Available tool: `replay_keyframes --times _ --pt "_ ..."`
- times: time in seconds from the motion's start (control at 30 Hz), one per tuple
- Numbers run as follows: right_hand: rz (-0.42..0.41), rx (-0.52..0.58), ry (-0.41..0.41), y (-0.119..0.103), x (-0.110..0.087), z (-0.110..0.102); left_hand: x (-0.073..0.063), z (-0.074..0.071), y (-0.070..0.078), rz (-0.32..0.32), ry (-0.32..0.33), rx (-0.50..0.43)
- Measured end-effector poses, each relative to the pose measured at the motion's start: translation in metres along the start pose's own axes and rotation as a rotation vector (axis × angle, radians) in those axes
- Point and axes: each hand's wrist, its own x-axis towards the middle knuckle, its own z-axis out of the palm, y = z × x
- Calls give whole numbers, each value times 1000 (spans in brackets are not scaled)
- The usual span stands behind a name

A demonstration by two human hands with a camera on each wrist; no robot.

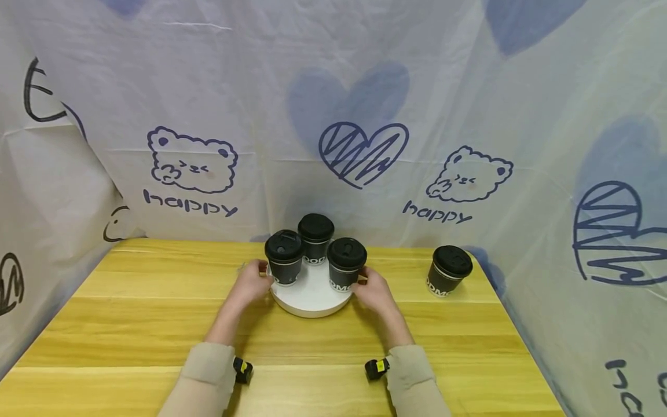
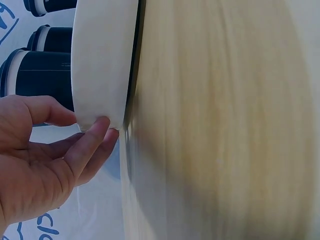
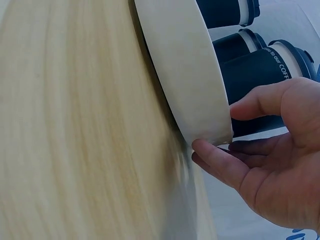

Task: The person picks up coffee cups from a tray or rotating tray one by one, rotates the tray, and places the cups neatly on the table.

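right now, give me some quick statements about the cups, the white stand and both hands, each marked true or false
1. Three cups stand on the white round stand. True.
2. The fourth cup lies on its side. False: it stands upright on the table.
3. The left hand holds the stand's edge. True.
4. The right hand grips the fourth cup. False: it holds the stand's edge.
5. All four cups have black lids. True.
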Motion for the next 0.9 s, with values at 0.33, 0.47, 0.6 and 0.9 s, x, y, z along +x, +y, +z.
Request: replay_keyframes --times 0.33,0.47,0.6,0.9 --pt "10 5 -33 -3 -2 -1 0 -1 -1 -1 -5 14" --pt "-4 -17 -38 -5 -3 -4 -2 -1 1 6 -18 7" --pt "-7 -49 -55 -6 -3 -6 -5 0 2 6 -30 19" --pt "-20 -84 -78 -10 -8 -9 -2 2 0 52 -22 135"
